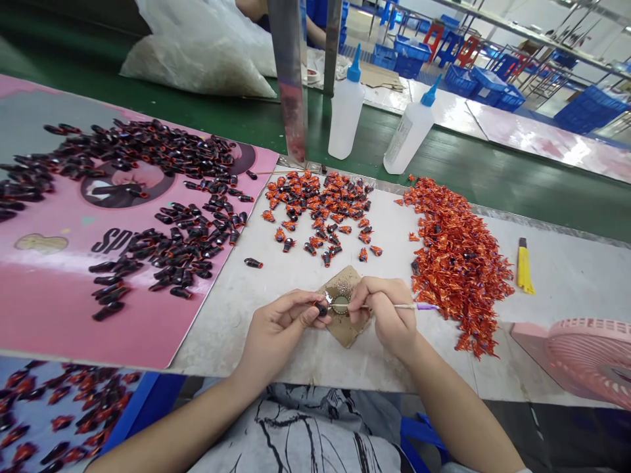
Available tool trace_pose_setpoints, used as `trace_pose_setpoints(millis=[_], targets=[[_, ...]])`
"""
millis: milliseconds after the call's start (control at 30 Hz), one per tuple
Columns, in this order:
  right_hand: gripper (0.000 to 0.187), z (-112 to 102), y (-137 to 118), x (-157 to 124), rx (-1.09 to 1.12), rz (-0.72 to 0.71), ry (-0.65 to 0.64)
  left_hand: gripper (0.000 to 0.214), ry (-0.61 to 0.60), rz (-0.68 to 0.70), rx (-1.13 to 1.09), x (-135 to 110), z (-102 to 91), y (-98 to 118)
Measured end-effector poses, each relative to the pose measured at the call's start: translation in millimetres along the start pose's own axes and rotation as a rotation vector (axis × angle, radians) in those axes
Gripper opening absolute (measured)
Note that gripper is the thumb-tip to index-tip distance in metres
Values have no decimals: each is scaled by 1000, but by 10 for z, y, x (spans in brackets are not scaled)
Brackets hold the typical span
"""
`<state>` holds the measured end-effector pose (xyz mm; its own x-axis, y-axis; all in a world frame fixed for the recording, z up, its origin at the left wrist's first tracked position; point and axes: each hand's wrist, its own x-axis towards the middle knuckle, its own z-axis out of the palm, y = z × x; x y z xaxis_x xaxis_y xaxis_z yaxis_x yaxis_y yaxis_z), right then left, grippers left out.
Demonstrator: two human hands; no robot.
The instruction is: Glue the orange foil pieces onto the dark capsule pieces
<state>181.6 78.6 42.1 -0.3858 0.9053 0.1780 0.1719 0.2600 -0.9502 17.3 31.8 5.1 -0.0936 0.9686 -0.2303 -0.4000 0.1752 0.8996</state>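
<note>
Between the thumb and fingers of my left hand is a small glossy black part with some orange on it. My right hand pinches a thin brush-like stick with a purple end; its tip reaches to the black part or just beside it. Under both hands lies a brown cardboard piece, carrying a small round cap and dark specks. Beyond the hands are scattered orange-and-black pieces, and one lone black part rests to the left.
Many black parts cover the pink mat at left. Right of centre is an orange heap, then a yellow cutter and a pink fan. Two bottles stand behind, near a metal post. A blue bin sits lower left.
</note>
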Motion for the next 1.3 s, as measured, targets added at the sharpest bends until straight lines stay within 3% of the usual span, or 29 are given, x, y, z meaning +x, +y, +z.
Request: trace_pose_setpoints(millis=[133,200,333,500,767,1167,1233,1300], targets=[[25,-87,15,44,-302,42,-121,32,7,-1,3,3,4,2],[26,-99,25,57,-345,98,-180,33,11,-2,22,1,-2,4],[25,-68,21,51,-85,162,-95,32,12,-7,33,-2,-7,12],[24,7,-11,18,196,98,-4,32,-14,-7,80,-3,0,31],[26,56,15,3,197,33,-24,20,-64,45,94,-8,12,41],[26,59,9,5,191,41,-43,20,-72,52,115,-9,-9,24],[25,9,-7,23,209,37,-43,21,-68,47,120,-11,-5,31],[21,-118,-56,46,233,-15,41,22,-61,35,109,-15,3,41]])
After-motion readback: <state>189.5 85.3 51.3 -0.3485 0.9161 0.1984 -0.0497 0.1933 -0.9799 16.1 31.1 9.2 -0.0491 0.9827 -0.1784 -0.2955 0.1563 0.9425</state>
